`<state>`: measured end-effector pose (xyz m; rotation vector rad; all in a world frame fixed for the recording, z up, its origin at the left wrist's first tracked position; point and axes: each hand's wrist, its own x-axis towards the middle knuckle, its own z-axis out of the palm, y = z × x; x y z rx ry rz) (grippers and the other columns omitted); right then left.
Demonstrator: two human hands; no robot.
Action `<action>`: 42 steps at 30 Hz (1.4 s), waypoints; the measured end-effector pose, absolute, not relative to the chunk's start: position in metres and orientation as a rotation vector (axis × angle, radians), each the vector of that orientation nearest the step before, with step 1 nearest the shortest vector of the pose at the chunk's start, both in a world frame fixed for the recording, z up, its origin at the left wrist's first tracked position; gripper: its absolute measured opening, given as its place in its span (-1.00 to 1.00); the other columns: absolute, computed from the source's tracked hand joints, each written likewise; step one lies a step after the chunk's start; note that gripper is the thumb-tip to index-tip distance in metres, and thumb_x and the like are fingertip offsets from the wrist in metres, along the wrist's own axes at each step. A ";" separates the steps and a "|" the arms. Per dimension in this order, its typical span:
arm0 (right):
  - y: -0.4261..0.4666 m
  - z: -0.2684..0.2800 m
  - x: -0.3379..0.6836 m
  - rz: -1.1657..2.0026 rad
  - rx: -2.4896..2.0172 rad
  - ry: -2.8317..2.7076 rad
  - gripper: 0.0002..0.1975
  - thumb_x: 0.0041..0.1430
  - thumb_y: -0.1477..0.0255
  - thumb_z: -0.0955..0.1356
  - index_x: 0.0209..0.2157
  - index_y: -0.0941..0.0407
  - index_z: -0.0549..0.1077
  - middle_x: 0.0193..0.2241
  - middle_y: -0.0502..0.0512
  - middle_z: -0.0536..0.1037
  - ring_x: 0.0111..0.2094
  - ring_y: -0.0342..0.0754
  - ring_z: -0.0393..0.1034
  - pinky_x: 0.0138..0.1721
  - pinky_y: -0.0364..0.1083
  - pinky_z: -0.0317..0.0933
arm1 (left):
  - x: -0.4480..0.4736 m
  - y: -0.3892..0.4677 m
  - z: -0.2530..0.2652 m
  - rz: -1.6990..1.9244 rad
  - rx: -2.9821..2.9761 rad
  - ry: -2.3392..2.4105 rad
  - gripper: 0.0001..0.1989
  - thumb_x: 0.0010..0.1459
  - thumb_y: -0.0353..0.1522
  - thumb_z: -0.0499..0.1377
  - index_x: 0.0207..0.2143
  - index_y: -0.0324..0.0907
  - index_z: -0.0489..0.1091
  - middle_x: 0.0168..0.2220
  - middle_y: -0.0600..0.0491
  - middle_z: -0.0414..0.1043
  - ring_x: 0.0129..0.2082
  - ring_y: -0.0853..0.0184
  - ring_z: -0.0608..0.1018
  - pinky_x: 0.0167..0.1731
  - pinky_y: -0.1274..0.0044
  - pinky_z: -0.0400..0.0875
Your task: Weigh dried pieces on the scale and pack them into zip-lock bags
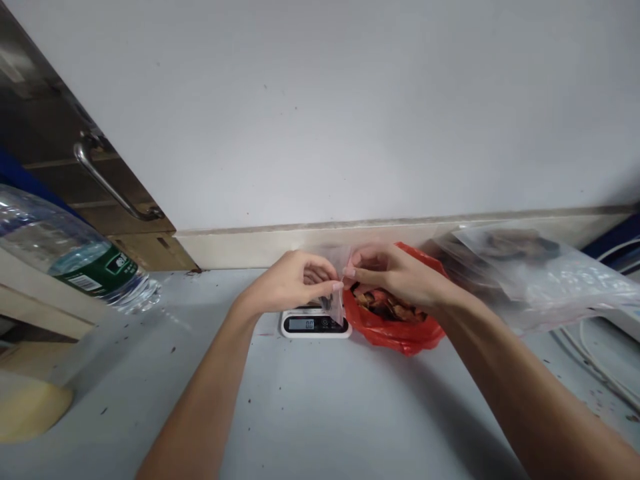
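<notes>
A small clear plastic zip bag (pixel 339 312) is held upright between the two hands, its left side pinched between the thumb and fingers of the left hand (pixel 287 285) and its right edge nipped by the thumb and fingertips of the right hand (pixel 384 267). Something dark shows at its lower part (whether inside the bag or behind it, I cannot tell). Just below the left hand's fingers sits a white digital scale (pixel 316 334), its front display reading 0.0 and its upper part covered by that hand and the bag. Under and beside the right hand, a red plastic bag (pixel 407 340) stands open with brown and reddish dried pieces (pixel 387 305) in it. Farther to the right of that hand lie clear plastic bags (pixel 520 267), with a white cable (pixel 583 353) near them. Well to the left of the left hand is a clear bottle (pixel 95 267) with a green label, tilted in the view. The pale worktop (pixel 300 413) extends below both hands, scattered with dark specks.
</notes>
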<state>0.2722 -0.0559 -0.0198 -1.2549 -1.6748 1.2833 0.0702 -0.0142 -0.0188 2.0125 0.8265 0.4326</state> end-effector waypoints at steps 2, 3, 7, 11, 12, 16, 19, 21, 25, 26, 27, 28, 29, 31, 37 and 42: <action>-0.057 -0.019 0.271 1.305 -1.264 -1.622 -0.64 -0.05 0.12 0.51 -0.54 0.11 0.43 -0.58 -0.13 0.38 -0.53 -0.20 0.22 -0.44 -0.13 0.11 | 0.069 -0.012 -0.021 0.440 1.969 0.813 -0.85 0.20 -0.32 0.22 -0.37 -0.19 0.55 -0.40 0.04 0.59 -0.38 0.32 0.60 -0.34 0.50 0.52; -0.057 -0.019 0.271 1.319 -1.267 -1.603 -0.66 -0.06 0.14 0.51 -0.53 0.11 0.44 -0.58 -0.14 0.39 -0.53 -0.20 0.23 -0.44 -0.13 0.13 | 0.069 -0.011 -0.022 0.444 1.956 0.813 -0.85 0.20 -0.33 0.22 -0.38 -0.19 0.55 -0.42 0.04 0.59 -0.39 0.32 0.60 -0.34 0.50 0.52; -0.055 -0.021 0.269 1.390 -1.258 -1.512 -0.73 -0.12 0.24 0.52 -0.47 0.12 0.49 -0.53 -0.08 0.50 -0.50 -0.18 0.34 -0.38 -0.12 0.23 | 0.072 -0.012 -0.023 0.457 1.946 0.839 -0.84 0.19 -0.37 0.22 -0.43 -0.21 0.53 -0.45 0.05 0.57 -0.42 0.36 0.58 -0.35 0.54 0.50; -0.054 -0.025 0.271 1.399 -1.273 -1.437 -0.81 -0.16 0.37 0.50 -0.44 0.12 0.52 -0.51 -0.06 0.57 -0.46 -0.17 0.42 -0.34 -0.13 0.28 | 0.074 -0.013 -0.023 0.494 1.926 0.851 -0.86 0.18 -0.38 0.24 -0.43 -0.22 0.54 -0.45 0.06 0.57 -0.43 0.38 0.57 -0.34 0.56 0.49; -0.054 -0.025 0.271 1.390 -1.278 -1.438 -0.82 -0.18 0.39 0.50 -0.45 0.11 0.51 -0.52 -0.06 0.57 -0.47 -0.17 0.42 -0.36 -0.14 0.28 | 0.074 -0.013 -0.023 0.494 1.914 0.852 -0.86 0.18 -0.39 0.23 -0.43 -0.22 0.54 -0.46 0.06 0.56 -0.44 0.38 0.58 -0.35 0.57 0.49; -0.055 -0.028 0.271 1.339 -1.279 -1.449 -0.74 -0.25 0.40 0.54 -0.52 0.10 0.42 -0.57 -0.08 0.54 -0.50 -0.16 0.40 -0.43 -0.16 0.23 | 0.075 -0.012 -0.026 0.466 1.876 0.842 -0.86 0.16 -0.46 0.21 -0.44 -0.21 0.54 -0.48 0.07 0.57 -0.44 0.38 0.60 -0.36 0.58 0.50; -0.056 -0.030 0.271 1.325 -1.311 -1.465 -0.69 -0.22 0.36 0.55 -0.52 0.09 0.37 -0.57 -0.07 0.53 -0.51 -0.15 0.40 -0.46 -0.16 0.21 | 0.076 -0.012 -0.028 0.421 1.854 0.826 -0.85 0.18 -0.45 0.21 -0.42 -0.21 0.57 -0.47 0.06 0.58 -0.42 0.36 0.63 -0.34 0.57 0.53; -0.056 -0.031 0.272 1.305 -1.329 -1.481 -0.67 -0.20 0.34 0.54 -0.51 0.07 0.33 -0.57 -0.07 0.53 -0.52 -0.13 0.41 -0.46 -0.14 0.23 | 0.077 -0.012 -0.029 0.401 1.840 0.821 -0.84 0.20 -0.44 0.21 -0.41 -0.21 0.57 -0.46 0.04 0.60 -0.40 0.35 0.64 -0.32 0.56 0.54; -0.056 -0.034 0.272 1.203 -1.331 -1.545 -0.66 -0.17 0.32 0.51 -0.50 0.06 0.27 -0.54 -0.08 0.49 -0.49 -0.10 0.42 -0.45 -0.12 0.25 | 0.079 -0.013 -0.028 0.402 1.844 0.834 -0.83 0.17 -0.47 0.19 -0.44 -0.22 0.57 -0.47 0.04 0.60 -0.42 0.35 0.64 -0.34 0.56 0.54; -0.056 -0.035 0.271 1.187 -1.321 -1.565 -0.67 -0.16 0.31 0.50 -0.49 0.05 0.26 -0.53 -0.08 0.47 -0.48 -0.10 0.41 -0.45 -0.12 0.25 | 0.079 -0.013 -0.028 0.405 1.862 0.840 -0.84 0.14 -0.48 0.19 -0.45 -0.21 0.57 -0.48 0.05 0.59 -0.45 0.35 0.63 -0.37 0.58 0.52; -0.056 -0.034 0.270 1.174 -1.309 -1.586 -0.67 -0.15 0.31 0.49 -0.49 0.05 0.25 -0.53 -0.09 0.46 -0.48 -0.10 0.40 -0.46 -0.12 0.23 | 0.080 -0.014 -0.029 0.413 1.880 0.850 -0.84 0.10 -0.50 0.19 -0.47 -0.21 0.57 -0.51 0.07 0.58 -0.47 0.36 0.62 -0.40 0.59 0.50; -0.057 -0.034 0.269 1.165 -1.294 -1.612 -0.69 -0.13 0.31 0.47 -0.49 0.05 0.25 -0.54 -0.09 0.44 -0.49 -0.11 0.38 -0.47 -0.13 0.22 | 0.080 -0.015 -0.029 0.424 1.896 0.863 -0.84 0.06 -0.51 0.19 -0.49 -0.21 0.56 -0.53 0.08 0.56 -0.49 0.37 0.60 -0.44 0.60 0.47; -0.058 -0.033 0.268 1.150 -1.282 -1.646 -0.72 -0.12 0.33 0.45 -0.48 0.05 0.24 -0.54 -0.10 0.43 -0.49 -0.12 0.36 -0.48 -0.14 0.20 | 0.081 -0.015 -0.029 0.435 1.907 0.878 -0.84 0.03 -0.52 0.18 -0.51 -0.20 0.55 -0.55 0.10 0.54 -0.51 0.38 0.59 -0.47 0.62 0.44; -0.059 -0.030 0.266 1.051 -1.301 -1.748 -0.81 -0.06 0.39 0.39 -0.49 0.05 0.25 -0.54 -0.09 0.44 -0.50 -0.13 0.34 -0.48 -0.15 0.17 | 0.080 -0.015 -0.029 0.444 1.911 0.908 -0.84 -0.02 -0.52 0.18 -0.54 -0.20 0.54 -0.58 0.12 0.52 -0.53 0.38 0.57 -0.52 0.63 0.39; -0.060 -0.025 0.274 0.395 -1.765 -1.946 -0.85 -0.02 0.57 0.32 -0.56 0.05 0.30 -0.62 -0.08 0.42 -0.56 -0.13 0.25 -0.50 -0.15 0.04 | 0.066 -0.009 -0.019 0.516 1.928 0.997 -0.89 -0.03 -0.44 0.21 -0.53 -0.19 0.55 -0.57 0.08 0.56 -0.54 0.37 0.57 -0.52 0.60 0.39; -0.064 -0.017 0.273 0.375 -1.650 -1.913 -0.84 0.03 0.60 0.30 -0.46 0.07 0.47 -0.36 0.03 0.61 -0.33 -0.07 0.46 -0.32 -0.15 0.22 | 0.069 -0.012 -0.018 0.625 1.960 1.027 -0.88 0.02 -0.43 0.18 -0.50 -0.18 0.53 -0.51 0.09 0.59 -0.48 0.36 0.59 -0.41 0.58 0.47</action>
